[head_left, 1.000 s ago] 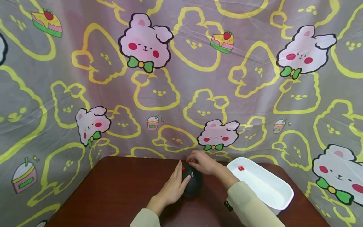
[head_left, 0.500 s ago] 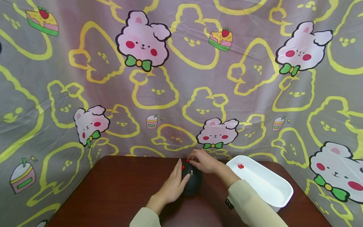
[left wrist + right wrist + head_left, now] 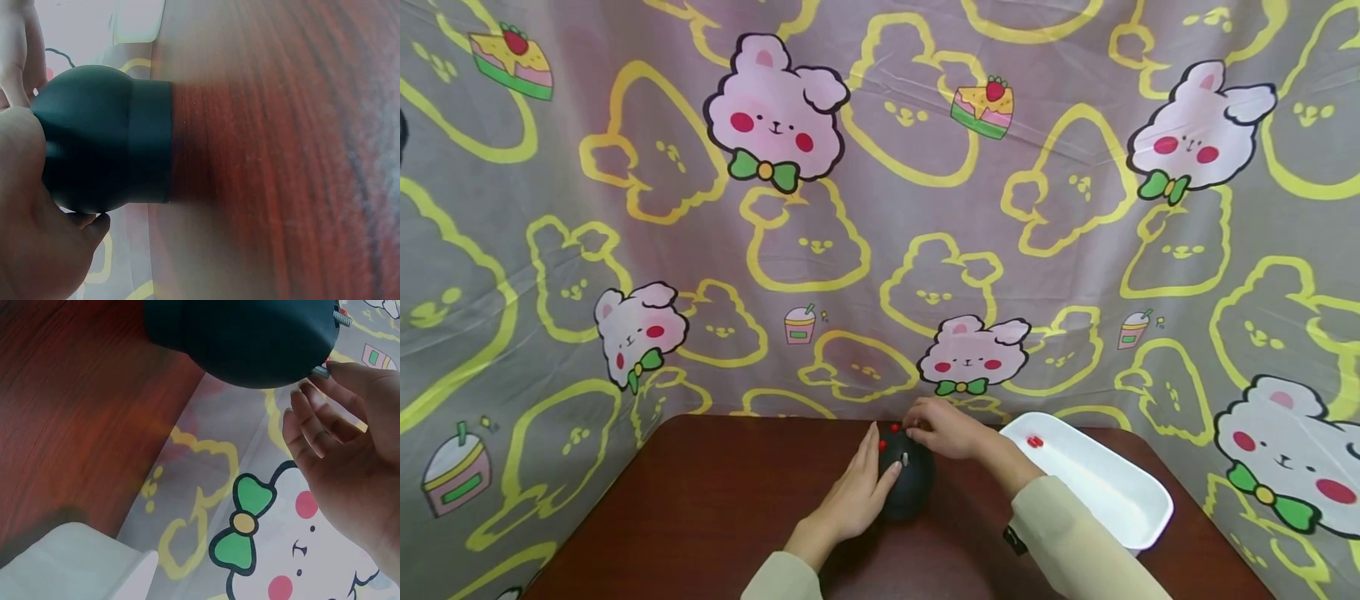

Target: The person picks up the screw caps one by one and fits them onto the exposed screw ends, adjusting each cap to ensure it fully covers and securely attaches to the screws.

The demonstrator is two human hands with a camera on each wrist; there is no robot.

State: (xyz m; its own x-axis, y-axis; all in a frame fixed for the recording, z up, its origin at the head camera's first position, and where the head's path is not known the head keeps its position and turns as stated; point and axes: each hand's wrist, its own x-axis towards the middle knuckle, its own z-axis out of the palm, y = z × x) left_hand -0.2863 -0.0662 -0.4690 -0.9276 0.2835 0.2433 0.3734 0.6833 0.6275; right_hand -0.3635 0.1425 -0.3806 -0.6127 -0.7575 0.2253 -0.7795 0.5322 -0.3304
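A creased grey-mauve fabric backdrop [image 3: 865, 50] printed with rabbits hung behind the glossy, reddish-brown wood-grain tabletop [image 3: 722, 500]. The smooth, matte black dome-shaped body [image 3: 910, 492] stood on its straight collar, held between the thumb and extended fingers of the left hand [image 3: 853, 500], probably to stop it turning. The right hand [image 3: 947, 429] pinched the tip of a threaded silver bolt [image 3: 320, 371], perhaps to work on its thread; red knobs [image 3: 894, 428] dotted the dome. Small red pieces [image 3: 1034, 442] lay in the white rounded-rectangular tray [image 3: 1112, 492], seemingly kept within reach
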